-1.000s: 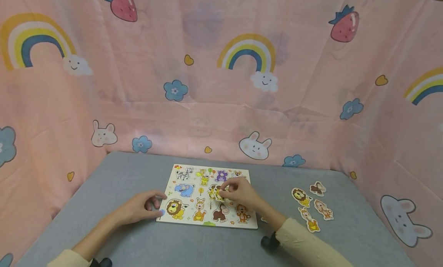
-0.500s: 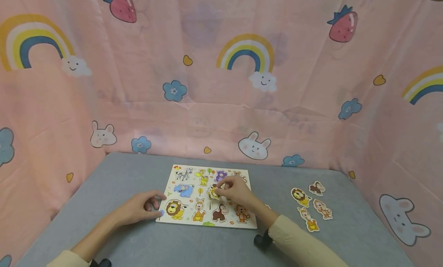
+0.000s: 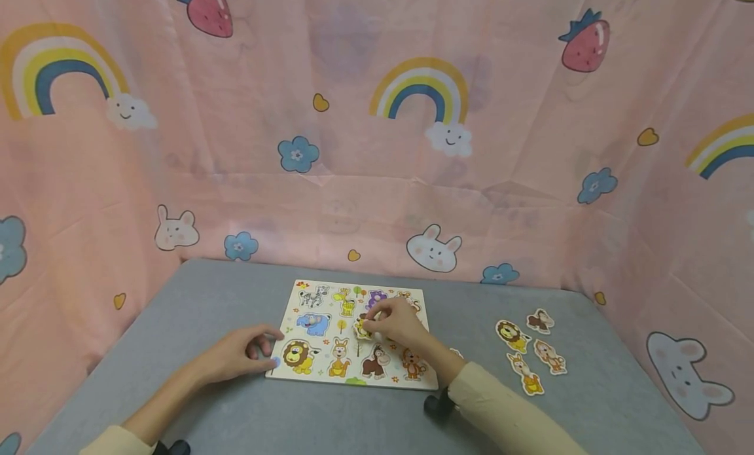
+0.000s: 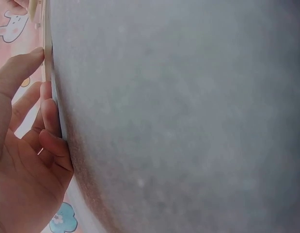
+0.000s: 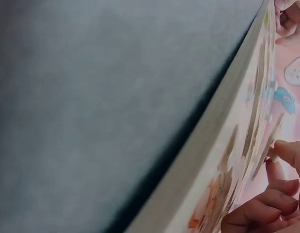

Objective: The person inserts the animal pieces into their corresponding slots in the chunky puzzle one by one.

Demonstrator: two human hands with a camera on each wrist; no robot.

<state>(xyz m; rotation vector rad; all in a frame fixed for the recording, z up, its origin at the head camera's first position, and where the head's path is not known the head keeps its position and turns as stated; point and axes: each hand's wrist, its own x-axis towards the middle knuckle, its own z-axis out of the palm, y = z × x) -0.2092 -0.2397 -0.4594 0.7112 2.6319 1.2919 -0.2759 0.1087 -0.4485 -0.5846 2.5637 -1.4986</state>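
Note:
My right hand [image 3: 396, 323] pinches a yellow spotted animal puzzle piece [image 3: 362, 328] between thumb and fingers, over the middle row of the animal puzzle board [image 3: 315, 378]. In the right wrist view the piece [image 5: 266, 150] is seen edge-on and tilted, just off the board's face. Its far part is hidden behind the fingers in the head view. At the board's left edge my left hand [image 3: 238, 352] rests with its fingertips and thumb spread along the side. The left wrist view shows these fingertips [image 4: 37, 54] right at the board's edge.
On the grey table [image 3: 230, 412], right of the board, lie loose lion [image 3: 513, 336], kangaroo [image 3: 526, 374], monkey [image 3: 550, 357] and gorilla [image 3: 540, 321] pieces. Another piece [image 3: 457, 353] shows partly behind the right forearm. A pink patterned cloth [image 3: 377, 200] hangs behind the table.
My right hand has moved slightly left with the spotted piece, which shifts toward the left of the middle-row spot. The left hand stays at the board's edge.

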